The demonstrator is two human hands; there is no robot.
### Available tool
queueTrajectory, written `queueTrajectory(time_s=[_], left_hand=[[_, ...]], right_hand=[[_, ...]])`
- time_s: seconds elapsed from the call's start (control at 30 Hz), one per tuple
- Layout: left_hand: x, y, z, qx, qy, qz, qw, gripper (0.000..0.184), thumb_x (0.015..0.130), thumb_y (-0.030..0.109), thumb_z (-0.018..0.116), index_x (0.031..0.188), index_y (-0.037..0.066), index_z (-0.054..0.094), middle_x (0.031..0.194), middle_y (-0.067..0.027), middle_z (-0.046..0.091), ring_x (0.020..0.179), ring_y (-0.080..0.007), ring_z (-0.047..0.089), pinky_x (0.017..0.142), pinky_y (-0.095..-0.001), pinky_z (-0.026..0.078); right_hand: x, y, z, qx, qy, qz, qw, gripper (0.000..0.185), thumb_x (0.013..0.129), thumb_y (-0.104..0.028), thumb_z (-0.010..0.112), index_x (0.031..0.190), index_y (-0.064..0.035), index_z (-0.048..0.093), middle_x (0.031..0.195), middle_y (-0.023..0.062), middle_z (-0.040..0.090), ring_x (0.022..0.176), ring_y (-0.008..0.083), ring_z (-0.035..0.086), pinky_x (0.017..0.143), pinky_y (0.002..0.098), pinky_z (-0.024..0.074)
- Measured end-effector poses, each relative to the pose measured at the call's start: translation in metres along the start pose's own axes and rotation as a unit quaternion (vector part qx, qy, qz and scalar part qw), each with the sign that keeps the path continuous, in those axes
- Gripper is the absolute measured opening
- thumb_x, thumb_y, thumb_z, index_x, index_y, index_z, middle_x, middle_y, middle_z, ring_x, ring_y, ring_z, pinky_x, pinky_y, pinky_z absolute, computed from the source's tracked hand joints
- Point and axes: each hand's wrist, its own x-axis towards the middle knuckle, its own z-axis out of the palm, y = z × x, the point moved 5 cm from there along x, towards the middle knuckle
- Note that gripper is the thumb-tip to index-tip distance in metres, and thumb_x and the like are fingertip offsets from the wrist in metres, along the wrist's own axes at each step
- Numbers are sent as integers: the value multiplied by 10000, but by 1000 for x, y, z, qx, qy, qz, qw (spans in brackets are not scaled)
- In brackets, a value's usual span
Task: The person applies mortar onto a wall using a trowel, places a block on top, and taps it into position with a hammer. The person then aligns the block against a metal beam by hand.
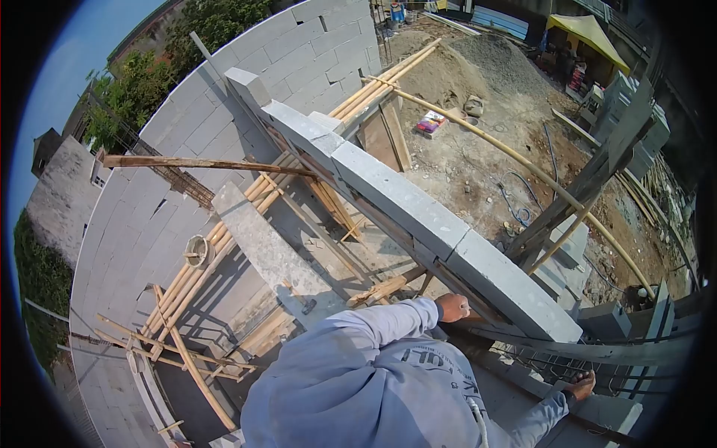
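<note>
My left hand is closed, its fingers curled in beside the wooden beam under a row of light grey concrete blocks. What it holds, if anything, I cannot make out. Lower right, my right hand is curled with the thumb raised, close to another grey block and steel reinforcing bars. Whatever lies in its grip is hidden. Both arms, in pale blue-grey sleeves, reach out over the wall top. Nearest my left hand, the end of the row is a long block.
Bamboo poles and a plank form scaffolding on the left, with a bucket on it. A bamboo pole and an upright timber stand to the right. Below lie a gravel heap and a bag.
</note>
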Motion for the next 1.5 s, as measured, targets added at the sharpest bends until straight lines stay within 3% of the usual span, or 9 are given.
queueTrajectory(time_s=[0.3,0.7,0.8,0.9,0.93,1.03,1.1,1.3,1.5], left_hand=[[-1,3,4,-3,-24,2,1000,294,795,278,566,957,40,629,978,-175,636,963,-338,585,849,-406,442],[-12,3,-1,10,-8,11,1000,297,800,288,561,958,46,629,969,-173,636,949,-329,590,838,-399,445],[-4,-10,7,24,7,17,1000,284,808,291,556,961,64,633,918,-158,647,899,-319,608,810,-390,456],[-2,-19,19,15,4,28,999,273,806,292,564,944,67,636,910,-149,649,884,-314,609,789,-383,460],[-5,-11,17,-15,-25,35,999,270,809,291,566,932,61,635,887,-147,648,858,-300,612,766,-374,462],[2,2,28,-12,-69,41,997,266,803,300,570,889,59,643,869,-129,654,855,-290,613,779,-375,458],[1,35,30,-7,-76,64,995,306,801,312,579,965,58,629,872,-133,654,858,-285,615,782,-367,458],[22,148,60,7,-146,202,968,465,823,309,589,1166,1,528,951,-143,644,869,-247,615,775,-318,462],[43,205,103,-44,-179,231,955,560,803,316,607,1241,-5,473,981,-163,647,909,-285,615,829,-346,452]], right_hand=[[10,6,-11,9,-19,76,997,164,860,-243,533,770,-112,494,576,-24,405,454,72,366,384,219,257],[-21,-6,-2,35,-5,32,999,199,842,-276,560,741,-123,483,601,-36,426,477,71,387,403,218,284],[-48,5,5,79,-56,48,994,176,839,-282,570,790,-121,517,609,-39,430,478,70,392,402,210,285],[-83,15,19,53,-98,43,993,222,859,-278,544,973,-89,573,635,-36,444,475,64,401,400,188,296],[-97,10,23,16,-104,-16,994,244,879,-259,509,1028,-74,562,638,-30,443,471,63,399,394,183,305],[-104,13,33,58,-87,-23,994,236,891,-229,485,1039,-51,530,640,5,468,466,80,423,388,199,338],[-108,10,41,-7,-41,-65,997,216,889,-211,498,1018,-39,511,655,21,496,472,94,450,398,209,367],[-125,5,60,46,-26,-76,996,232,883,-219,519,1005,-26,477,695,55,521,468,100,475,412,216,400],[-122,9,65,11,-14,-104,994,269,872,-230,541,980,3,463,698,69,543,472,108,497,413,225,409]])
